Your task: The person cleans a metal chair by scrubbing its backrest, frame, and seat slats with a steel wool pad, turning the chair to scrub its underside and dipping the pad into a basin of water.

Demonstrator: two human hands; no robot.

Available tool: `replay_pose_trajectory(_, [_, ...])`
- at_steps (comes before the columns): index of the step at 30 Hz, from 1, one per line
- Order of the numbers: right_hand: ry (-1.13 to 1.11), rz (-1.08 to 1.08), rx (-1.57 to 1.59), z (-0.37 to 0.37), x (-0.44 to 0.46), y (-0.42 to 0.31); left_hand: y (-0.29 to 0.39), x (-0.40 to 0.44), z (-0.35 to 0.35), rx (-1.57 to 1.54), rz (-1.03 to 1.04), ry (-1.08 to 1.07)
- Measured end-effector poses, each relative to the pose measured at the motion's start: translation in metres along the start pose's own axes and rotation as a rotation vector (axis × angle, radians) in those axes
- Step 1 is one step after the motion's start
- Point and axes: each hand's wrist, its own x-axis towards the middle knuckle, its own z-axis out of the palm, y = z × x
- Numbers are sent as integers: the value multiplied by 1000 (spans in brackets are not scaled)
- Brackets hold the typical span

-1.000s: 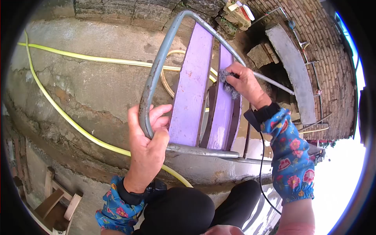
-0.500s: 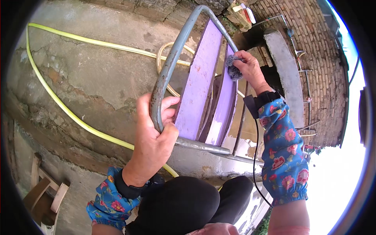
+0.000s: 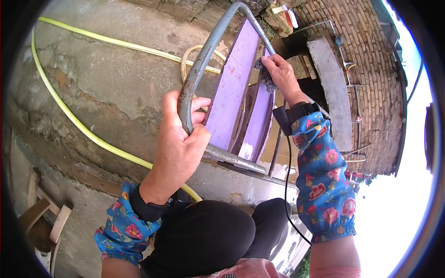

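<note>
A chair frame of grey metal tube (image 3: pixel 204 60) with worn purple slats (image 3: pixel 232 85) is tilted in front of me. My left hand (image 3: pixel 183 127) is wrapped round the bent tube at the frame's near left corner, fingertips close to the wide slat's edge. In my right hand (image 3: pixel 280 76) a dark grey scouring pad (image 3: pixel 265 76) is pinched against the upper part of the narrower purple slat (image 3: pixel 259 118). The pad partly hides that slat. Rust marks and scuffs show on the tube and the slats.
A yellow hose (image 3: pixel 92 134) loops over the cracked concrete ground (image 3: pixel 116 92) to the left. At lower left stands a wooden stool (image 3: pixel 46 213). A concrete slab (image 3: pixel 330 92) and a brick wall (image 3: pixel 380 92) are on the right. A black cable (image 3: pixel 288 185) hangs from my right wrist.
My right hand with the scouring pad has shifted slightly left along with the chair frame in view. My left hand keeps its grip on the tube.
</note>
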Motion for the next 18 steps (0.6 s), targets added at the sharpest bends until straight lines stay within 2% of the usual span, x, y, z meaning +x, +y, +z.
replay_pose_trajectory(2, [4,56,1,0,0,1,5,0,-3,-71,-22,-1])
replay_pose_trajectory(4, [10,108,1,2,-3,-1,9,7,-16,-79,-146,-90])
replay_pose_trajectory(7, [-145,63,49,8,-36,-9,16,20,-24,4,-242,-147])
replay_pose_trajectory(10, [-228,-2,-104,6,-73,-38,7,20,-23,33,-107,-161])
replay_pose_trajectory(12, [-216,72,-244,-1,-70,-47,8,15,-13,11,-124,-132])
replay_pose_trajectory(13, [-150,7,-327,0,-50,-33,10,13,-10,-1,-132,-100])
replay_pose_trajectory(18, [21,65,-508,-6,56,-3,12,5,-9,-23,-183,-102])
